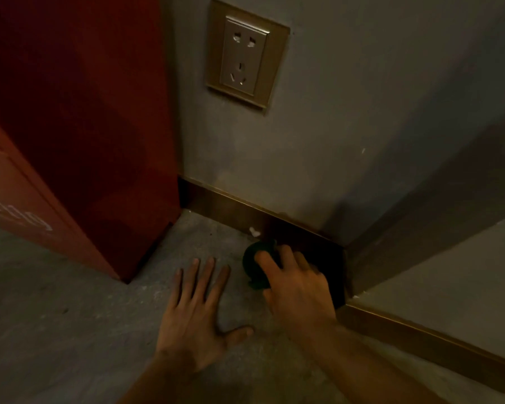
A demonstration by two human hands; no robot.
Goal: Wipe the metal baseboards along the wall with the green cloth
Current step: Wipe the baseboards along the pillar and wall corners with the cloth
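Observation:
A dark brassy metal baseboard runs along the foot of the grey wall and turns at an outer corner toward the lower right. My right hand grips a bunched green cloth and holds it low on the floor against the baseboard, just left of that corner. Most of the cloth is hidden under my fingers. My left hand lies flat on the grey floor, fingers spread, a little left of the cloth and holding nothing.
A tall red cabinet stands on the left, its corner close to my left hand. A brass-framed wall socket sits above the baseboard. A small white speck lies at the baseboard's foot. Another baseboard stretch runs to the lower right.

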